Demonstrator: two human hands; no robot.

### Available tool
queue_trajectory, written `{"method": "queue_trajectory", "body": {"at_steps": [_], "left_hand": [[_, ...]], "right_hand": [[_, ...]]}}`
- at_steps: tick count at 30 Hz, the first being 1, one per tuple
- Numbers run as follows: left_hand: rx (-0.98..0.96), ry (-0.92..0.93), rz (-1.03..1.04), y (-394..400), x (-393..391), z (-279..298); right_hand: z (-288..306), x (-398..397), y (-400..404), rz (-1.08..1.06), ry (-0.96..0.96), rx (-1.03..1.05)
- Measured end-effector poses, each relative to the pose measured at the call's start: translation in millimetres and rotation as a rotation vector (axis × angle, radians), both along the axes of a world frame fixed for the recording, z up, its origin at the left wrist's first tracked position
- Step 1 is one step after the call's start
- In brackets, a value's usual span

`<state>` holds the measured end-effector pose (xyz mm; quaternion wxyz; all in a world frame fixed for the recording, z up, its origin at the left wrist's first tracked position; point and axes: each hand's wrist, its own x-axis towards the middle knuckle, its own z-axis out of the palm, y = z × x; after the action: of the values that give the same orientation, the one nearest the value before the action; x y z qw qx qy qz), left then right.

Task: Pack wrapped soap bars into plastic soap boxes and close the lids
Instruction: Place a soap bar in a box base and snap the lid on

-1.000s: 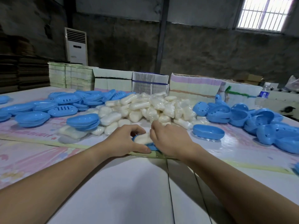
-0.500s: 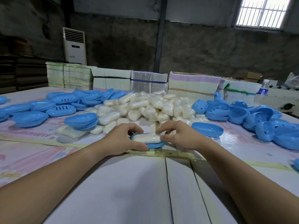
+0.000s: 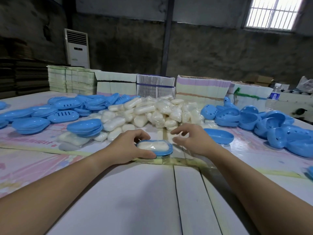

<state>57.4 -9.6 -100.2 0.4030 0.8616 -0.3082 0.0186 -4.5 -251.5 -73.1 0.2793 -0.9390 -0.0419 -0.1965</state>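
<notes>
White plastic-wrapped soap bar (image 3: 153,145) sits in an open oval blue plastic soap box base (image 3: 162,152) on the pale board table (image 3: 135,200), left hand (image 3: 128,148) curled round the base's near rim; right hand (image 3: 194,141) hovers just beside it, fingers loosely spread, holding nothing. Behind: heap of wrapped soap bars (image 3: 152,112), blue lids (image 3: 64,114) left, blue shells (image 3: 271,122) right, stacked cartons (image 3: 199,89), grey concrete wall (image 3: 220,53), barred window (image 3: 272,12); half a second ago the right hand pinched the box's end, now it is off.

Floor-standing air conditioner (image 3: 77,46), barred window (image 3: 273,13), perhaps a water bottle (image 3: 275,93)
</notes>
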Motion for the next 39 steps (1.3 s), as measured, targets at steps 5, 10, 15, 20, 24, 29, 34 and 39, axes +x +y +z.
{"method": "queue_trajectory", "body": {"at_steps": [5,10,15,20,24,29,34,39], "left_hand": [[0.004,-0.010,-0.008,0.3,-0.3,-1.3],[0.013,-0.029,-0.021,0.5,-0.4,-1.3],[0.020,-0.038,-0.032,0.3,0.2,-2.1],[0.009,-0.023,-0.039,-1.0,-0.3,-2.5],[-0.036,0.012,-0.039,-0.5,-0.1,-4.3],[-0.068,0.043,-0.070,0.0,1.3,-5.1],[-0.060,0.047,-0.086,0.4,1.7,-3.7],[-0.056,0.048,-0.082,1.3,2.3,-2.1]], "right_hand": [[3.0,5.3,-29.6,-0.500,0.003,-0.395],[-1.0,4.5,-44.9,-0.619,0.154,-0.421],[2.0,4.6,-31.0,-0.494,0.075,-0.275],[15.9,1.3,2.7,-0.168,-0.214,0.141],[23.7,-9.7,26.9,0.120,-0.162,0.618],[22.2,-11.5,38.3,0.291,0.051,1.049],[22.7,-10.0,31.3,0.421,0.189,1.412],[13.7,-8.4,25.2,0.258,0.283,0.900]]}}
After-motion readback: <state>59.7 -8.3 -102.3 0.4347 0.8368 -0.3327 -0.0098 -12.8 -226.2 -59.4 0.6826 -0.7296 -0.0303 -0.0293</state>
